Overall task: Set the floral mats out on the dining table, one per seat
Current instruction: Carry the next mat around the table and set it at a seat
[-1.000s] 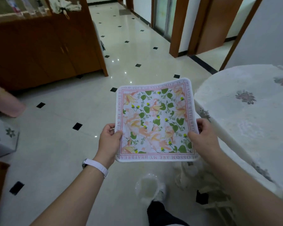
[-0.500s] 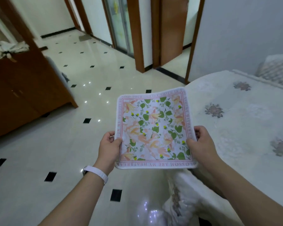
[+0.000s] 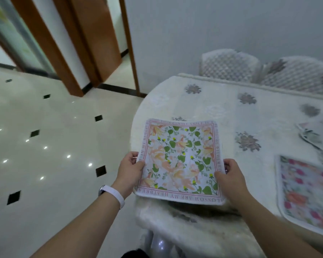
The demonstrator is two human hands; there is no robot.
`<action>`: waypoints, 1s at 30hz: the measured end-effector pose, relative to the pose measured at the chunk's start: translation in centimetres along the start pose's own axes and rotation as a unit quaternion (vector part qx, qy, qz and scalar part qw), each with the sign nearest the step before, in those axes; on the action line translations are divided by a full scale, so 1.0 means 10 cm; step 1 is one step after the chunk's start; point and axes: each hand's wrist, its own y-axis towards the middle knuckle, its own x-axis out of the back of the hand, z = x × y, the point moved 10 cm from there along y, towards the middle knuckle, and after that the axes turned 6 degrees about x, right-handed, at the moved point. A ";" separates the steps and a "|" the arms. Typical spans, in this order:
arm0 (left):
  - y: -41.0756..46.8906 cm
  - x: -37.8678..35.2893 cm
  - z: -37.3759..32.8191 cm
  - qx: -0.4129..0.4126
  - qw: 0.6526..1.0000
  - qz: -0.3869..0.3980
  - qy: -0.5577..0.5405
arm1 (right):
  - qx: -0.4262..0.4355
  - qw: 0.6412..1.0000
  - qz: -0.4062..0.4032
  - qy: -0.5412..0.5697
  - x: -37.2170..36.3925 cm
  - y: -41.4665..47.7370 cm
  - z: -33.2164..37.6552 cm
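- Because the floral mat (image 3: pixel 179 161) is held by its two side edges, the left hand (image 3: pixel 130 169) and the right hand (image 3: pixel 231 178) keep it flat and level, pattern up, which looks like the way to lay it down without a fold.
- Each grip is pressed together on the mat: thumb on top of the printed border, fingers curled beneath, pinching the near half of each side.
- Between the two grips the mat hangs just above the rounded end of the tabletop (image 3: pixel 222 112); a dark shadow under its near edge suggests it is not yet resting there, though the far edge is harder to judge.
- I take this spot for the seat at the table's end, so the mat is probably being lined up before the drop.
- To the right of the right grip, well apart, a second mat (image 3: pixel 306 192) with pink and red flowers lies flat on the tabletop, cut off by the picture edge.
- Farther off beyond that grip, something pale and patterned (image 3: pixel 311 136) lies blurred; perhaps another mat, I cannot say.
- Two quilted chair backs (image 3: pixel 229 64) stand across the table against the wall, their seats hidden.
- The fingers under the mat are out of sight.
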 end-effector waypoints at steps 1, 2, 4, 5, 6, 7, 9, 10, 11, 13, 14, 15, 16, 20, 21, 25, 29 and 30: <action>0.12 -0.11 -0.05 0.000 1.000 0.024 0.012 | -0.011 1.000 -0.021 -0.004 0.04 0.03 -0.05; 0.25 -0.21 -0.09 -0.003 0.999 0.046 0.028 | -0.026 0.999 -0.042 -0.007 0.07 0.06 -0.11; 0.49 -0.40 -0.18 -0.011 0.994 0.085 0.063 | -0.058 0.995 -0.078 -0.012 0.09 0.08 -0.21; 0.61 -0.50 -0.22 -0.014 0.992 0.106 0.074 | -0.071 0.993 -0.095 -0.015 0.09 0.10 -0.25; 0.72 -0.59 -0.25 -0.013 0.989 0.126 0.078 | -0.081 0.991 -0.109 -0.020 0.10 0.12 -0.27; 0.82 -0.67 -0.26 -0.010 0.986 0.142 0.081 | -0.089 0.988 -0.121 -0.028 0.11 0.15 -0.28; 1.00 -0.84 -0.24 -0.005 0.981 0.170 0.094 | -0.112 0.982 -0.147 -0.043 0.15 0.18 -0.32; 1.08 -0.93 -0.21 -0.003 0.977 0.186 0.103 | -0.124 0.978 -0.161 -0.047 0.17 0.19 -0.35; 1.16 -1.02 -0.17 -0.002 0.973 0.201 0.112 | -0.134 0.975 -0.172 -0.050 0.17 0.19 -0.40; 1.30 -1.19 -0.11 -0.004 0.966 0.223 0.130 | -0.158 0.967 -0.191 -0.054 0.16 0.19 -0.49; 1.35 -1.27 -0.08 -0.006 0.963 0.231 0.140 | -0.170 0.964 -0.199 -0.054 0.15 0.18 -0.54; 1.38 -1.35 -0.05 -0.008 0.959 0.237 0.153 | -0.181 0.960 -0.206 -0.057 0.16 0.16 -0.59; 1.40 -1.42 -0.01 -0.010 0.956 0.243 0.163 | -0.191 0.957 -0.212 -0.059 0.17 0.15 -0.65; 1.44 -1.71 0.15 -0.017 0.948 0.255 0.190 | -0.209 0.950 -0.223 -0.068 0.31 0.18 -0.82; 1.45 -1.77 0.18 -0.019 0.946 0.251 0.202 | -0.212 0.949 -0.221 -0.071 0.35 0.20 -0.88; 1.50 -1.96 0.31 -0.020 0.940 0.236 0.245 | -0.218 0.952 -0.196 -0.087 0.43 0.41 -1.10; 1.60 -2.10 0.34 -0.040 0.928 0.223 0.294 | -0.219 0.958 -0.161 -0.086 0.44 0.64 -1.29; 1.61 -2.10 0.38 -0.040 0.924 0.217 0.312 | -0.224 0.959 -0.154 -0.084 0.44 0.65 -1.36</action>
